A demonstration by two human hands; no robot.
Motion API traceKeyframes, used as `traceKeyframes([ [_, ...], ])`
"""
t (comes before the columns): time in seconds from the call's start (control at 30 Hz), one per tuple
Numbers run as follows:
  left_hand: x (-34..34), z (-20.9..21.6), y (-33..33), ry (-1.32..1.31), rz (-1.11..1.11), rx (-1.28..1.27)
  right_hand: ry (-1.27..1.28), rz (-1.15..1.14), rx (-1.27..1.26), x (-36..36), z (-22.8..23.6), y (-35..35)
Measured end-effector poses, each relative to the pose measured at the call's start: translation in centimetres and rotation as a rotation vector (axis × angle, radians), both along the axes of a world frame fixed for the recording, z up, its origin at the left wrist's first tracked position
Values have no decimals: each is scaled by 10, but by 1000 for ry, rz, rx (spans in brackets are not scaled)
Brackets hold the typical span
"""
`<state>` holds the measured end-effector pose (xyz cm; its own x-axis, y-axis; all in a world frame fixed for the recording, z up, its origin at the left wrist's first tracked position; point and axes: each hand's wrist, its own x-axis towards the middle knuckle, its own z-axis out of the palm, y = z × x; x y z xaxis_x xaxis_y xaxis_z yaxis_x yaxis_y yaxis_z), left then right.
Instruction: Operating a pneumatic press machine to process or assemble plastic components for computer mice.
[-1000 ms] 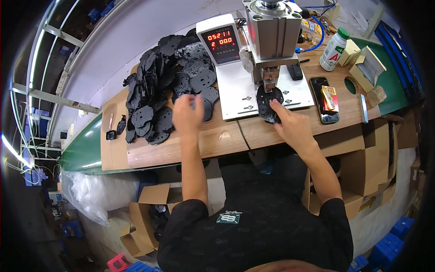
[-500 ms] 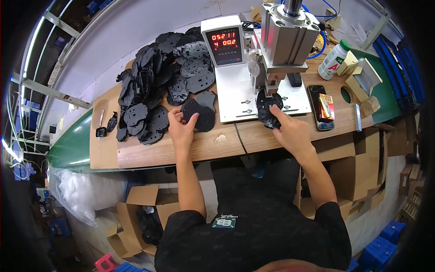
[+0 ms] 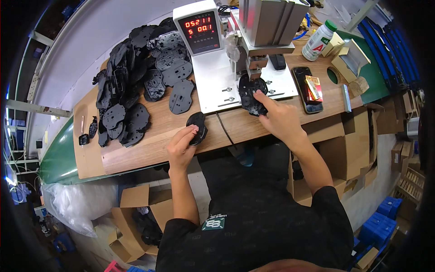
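Observation:
My left hand [image 3: 180, 149] pinches a thin black plastic plate [image 3: 196, 122] and holds it tilted above the table's front part, left of the machine. My right hand [image 3: 283, 121] grips the near edge of another black plastic plate [image 3: 247, 92], index finger on top and thumb at the rim. That second plate lies on the white base [image 3: 210, 93] of a press [image 3: 268, 27], under its narrow metal head [image 3: 255, 68]. The head hides the plate's far edge. A single loose black plate [image 3: 181, 96] rests on the wood between the pile and the base.
A large heap of black plates [image 3: 118, 75] covers the table's left side. Beside the press stands a display box [image 3: 199, 29] with red digits. To the right are a phone [image 3: 312, 108] with a small red-yellow box on it, a white bottle [image 3: 319, 41] and an opened carton [image 3: 351, 59].
My left hand has drawn its plate toward me, away from the loose plate, and tipped it more on edge. My right hand stays on the plate under the press. The whole view has shifted.

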<state>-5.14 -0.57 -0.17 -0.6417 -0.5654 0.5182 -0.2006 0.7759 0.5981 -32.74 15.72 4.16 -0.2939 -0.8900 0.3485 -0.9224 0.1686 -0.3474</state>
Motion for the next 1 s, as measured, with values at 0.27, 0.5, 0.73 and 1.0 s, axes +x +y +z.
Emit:
traceKeyframes([
  [0.27,-7,8,3,24,-94,-143,-38,3,-39,-2,-3,7],
  [0.5,-95,50,-2,38,-485,-499,-705,-151,-273,-20,34,52],
  [0.73,-155,33,-5,20,-488,-527,-914,-830,-400,-17,-65,208],
  [1.0,-158,25,10,9,-434,-432,-503,-1226,71,-38,-167,349],
])
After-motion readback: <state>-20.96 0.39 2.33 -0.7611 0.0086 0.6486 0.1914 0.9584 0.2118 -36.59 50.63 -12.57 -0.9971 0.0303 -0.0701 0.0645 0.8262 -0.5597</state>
